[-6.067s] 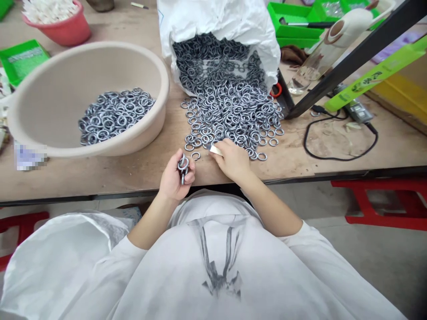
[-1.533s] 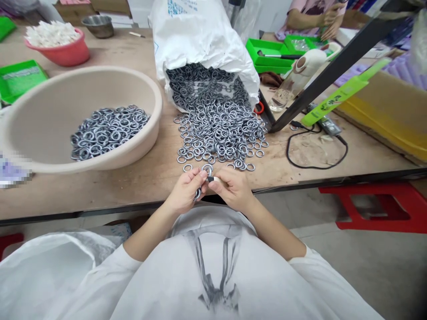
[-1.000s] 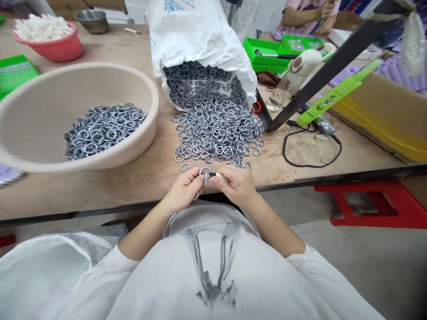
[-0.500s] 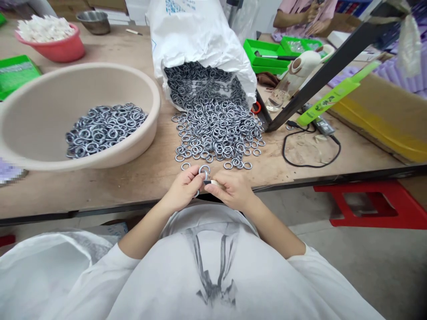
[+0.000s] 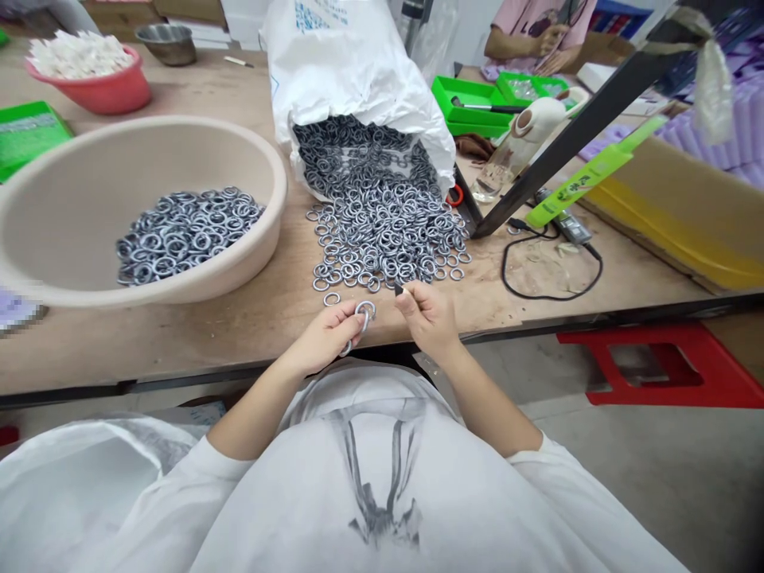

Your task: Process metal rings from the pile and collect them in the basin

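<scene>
Between its thumb and fingers my left hand [image 5: 330,333] pinches a few metal rings [image 5: 365,312], just over the table's front edge. To the right, my right hand [image 5: 430,320] is closed round a small tool with a dark tip [image 5: 399,290]; its pale part is mostly hidden in the fingers, so I cannot tell its kind. That tip is apart from the held rings and close to the front of the loose ring pile [image 5: 394,231]. The pile spills from a white sack [image 5: 358,72] lying on its side. One loose ring [image 5: 332,299] lies near my left hand.
A large beige basin [image 5: 263,263] holding many rings stands at left. A dark metal bar [image 5: 537,171] slants up at right, near a bottle [image 5: 501,163] and a black cable [image 5: 555,298]. Behind are green trays [image 5: 445,95]; a person in pink [image 5: 507,40] sits across.
My right hand has moved away from the left, up and to the right, taking the dark-tipped tool off the rings. My left hand stays nearly in place with its rings.
</scene>
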`<move>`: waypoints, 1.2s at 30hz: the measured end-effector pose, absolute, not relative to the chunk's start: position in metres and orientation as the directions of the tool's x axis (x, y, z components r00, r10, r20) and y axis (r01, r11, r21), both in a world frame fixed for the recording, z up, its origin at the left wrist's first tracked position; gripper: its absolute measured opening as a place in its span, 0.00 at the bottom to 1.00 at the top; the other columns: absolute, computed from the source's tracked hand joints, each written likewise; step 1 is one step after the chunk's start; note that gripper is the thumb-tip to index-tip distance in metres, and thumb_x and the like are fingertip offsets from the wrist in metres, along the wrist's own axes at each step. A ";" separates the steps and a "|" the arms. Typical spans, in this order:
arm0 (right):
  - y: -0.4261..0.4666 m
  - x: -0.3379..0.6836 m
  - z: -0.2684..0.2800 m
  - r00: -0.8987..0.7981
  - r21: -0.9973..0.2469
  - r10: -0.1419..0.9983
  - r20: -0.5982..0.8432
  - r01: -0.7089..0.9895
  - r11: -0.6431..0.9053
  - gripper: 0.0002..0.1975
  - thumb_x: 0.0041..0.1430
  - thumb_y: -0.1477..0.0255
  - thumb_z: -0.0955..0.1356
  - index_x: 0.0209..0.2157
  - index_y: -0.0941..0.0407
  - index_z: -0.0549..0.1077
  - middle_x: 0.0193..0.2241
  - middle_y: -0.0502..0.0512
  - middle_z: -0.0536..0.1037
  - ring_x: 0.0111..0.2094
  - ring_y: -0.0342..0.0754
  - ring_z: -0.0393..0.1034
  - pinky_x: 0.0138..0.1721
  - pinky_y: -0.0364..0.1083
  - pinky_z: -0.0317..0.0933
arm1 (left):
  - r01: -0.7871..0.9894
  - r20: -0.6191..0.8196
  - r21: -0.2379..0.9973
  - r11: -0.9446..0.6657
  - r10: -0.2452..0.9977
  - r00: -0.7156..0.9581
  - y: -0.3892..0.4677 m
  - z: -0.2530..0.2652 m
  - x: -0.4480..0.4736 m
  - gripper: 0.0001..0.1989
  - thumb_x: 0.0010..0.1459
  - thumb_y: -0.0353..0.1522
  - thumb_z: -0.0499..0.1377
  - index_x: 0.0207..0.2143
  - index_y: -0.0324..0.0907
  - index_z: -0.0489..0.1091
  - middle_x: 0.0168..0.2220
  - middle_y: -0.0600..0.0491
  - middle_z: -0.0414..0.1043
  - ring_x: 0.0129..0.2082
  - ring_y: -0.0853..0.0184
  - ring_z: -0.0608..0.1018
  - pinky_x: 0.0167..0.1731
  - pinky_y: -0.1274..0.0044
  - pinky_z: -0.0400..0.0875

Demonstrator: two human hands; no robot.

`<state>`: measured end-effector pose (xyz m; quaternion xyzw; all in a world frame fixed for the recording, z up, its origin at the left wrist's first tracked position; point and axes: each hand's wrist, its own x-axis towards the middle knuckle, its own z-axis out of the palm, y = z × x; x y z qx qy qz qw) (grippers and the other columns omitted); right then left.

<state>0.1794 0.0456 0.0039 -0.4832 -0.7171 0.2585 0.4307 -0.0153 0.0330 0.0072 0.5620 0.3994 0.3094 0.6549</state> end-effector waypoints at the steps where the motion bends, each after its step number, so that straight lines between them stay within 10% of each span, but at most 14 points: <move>1: 0.044 0.178 0.006 -0.184 -0.799 0.907 0.380 0.428 0.422 0.24 0.64 0.50 0.63 0.30 0.56 0.72 0.24 0.50 0.71 0.27 0.43 0.63 0.31 0.44 0.55 | 0.036 -0.170 0.984 0.174 0.865 0.472 0.033 0.007 -0.015 0.13 0.61 0.41 0.53 0.29 0.42 0.60 0.19 0.61 0.60 0.18 0.76 0.59 0.19 0.81 0.54; 10: 0.039 0.162 -0.002 -0.203 -0.959 0.956 0.213 0.143 0.244 0.18 0.61 0.55 0.68 0.29 0.55 0.76 0.24 0.49 0.72 0.27 0.44 0.64 0.32 0.44 0.58 | 0.172 -0.061 0.985 -0.030 0.861 0.505 0.027 0.027 -0.020 0.12 0.63 0.38 0.52 0.29 0.41 0.64 0.23 0.59 0.60 0.23 0.74 0.62 0.24 0.80 0.59; 14: 0.051 0.169 -0.012 0.008 -0.987 0.989 0.146 0.062 0.145 0.21 0.60 0.52 0.67 0.28 0.55 0.74 0.20 0.47 0.65 0.24 0.42 0.57 0.29 0.44 0.54 | 0.428 0.220 0.860 -0.278 0.959 0.180 0.033 0.079 -0.059 0.10 0.62 0.37 0.53 0.30 0.42 0.66 0.26 0.57 0.65 0.25 0.71 0.66 0.27 0.78 0.61; 18: 0.054 0.173 -0.022 0.025 -0.977 0.985 0.168 0.138 0.163 0.22 0.59 0.51 0.67 0.23 0.56 0.70 0.20 0.47 0.62 0.25 0.43 0.55 0.29 0.43 0.52 | 0.848 0.557 0.523 -0.084 0.787 -0.265 0.063 0.114 -0.123 0.11 0.60 0.40 0.56 0.38 0.44 0.71 0.29 0.52 0.71 0.27 0.64 0.70 0.28 0.73 0.61; 23: 0.054 0.172 -0.031 0.011 -0.977 0.986 0.164 0.139 0.161 0.22 0.59 0.53 0.66 0.21 0.55 0.63 0.20 0.45 0.58 0.25 0.41 0.52 0.28 0.43 0.49 | 0.991 0.284 -0.084 0.109 0.955 -0.081 0.111 0.105 -0.179 0.18 0.61 0.43 0.48 0.31 0.47 0.75 0.35 0.42 0.77 0.32 0.49 0.76 0.29 0.64 0.64; 31: 0.057 0.172 -0.036 -0.049 -0.971 0.982 0.184 0.146 0.190 0.21 0.60 0.57 0.66 0.21 0.55 0.61 0.20 0.44 0.55 0.24 0.41 0.50 0.28 0.43 0.47 | 0.986 0.743 0.150 -0.079 0.667 -0.060 0.074 0.086 -0.126 0.20 0.63 0.45 0.50 0.38 0.44 0.76 0.37 0.43 0.80 0.39 0.51 0.79 0.36 0.63 0.72; 34: 0.057 0.174 -0.038 -0.046 -0.970 0.982 0.183 0.156 0.188 0.21 0.60 0.57 0.66 0.21 0.55 0.60 0.21 0.44 0.55 0.25 0.41 0.50 0.28 0.43 0.47 | 0.874 0.597 0.132 -0.467 0.741 0.306 0.063 0.046 -0.090 0.17 0.65 0.41 0.51 0.41 0.44 0.77 0.38 0.48 0.82 0.38 0.59 0.81 0.43 0.69 0.75; 36: 0.057 0.174 -0.038 -0.043 -0.967 0.981 0.187 0.168 0.191 0.21 0.61 0.57 0.66 0.22 0.55 0.61 0.21 0.44 0.55 0.25 0.41 0.50 0.28 0.43 0.46 | 0.880 0.397 0.145 -0.453 0.841 0.367 0.063 0.013 -0.073 0.21 0.66 0.41 0.50 0.50 0.40 0.75 0.49 0.44 0.79 0.49 0.56 0.79 0.50 0.66 0.73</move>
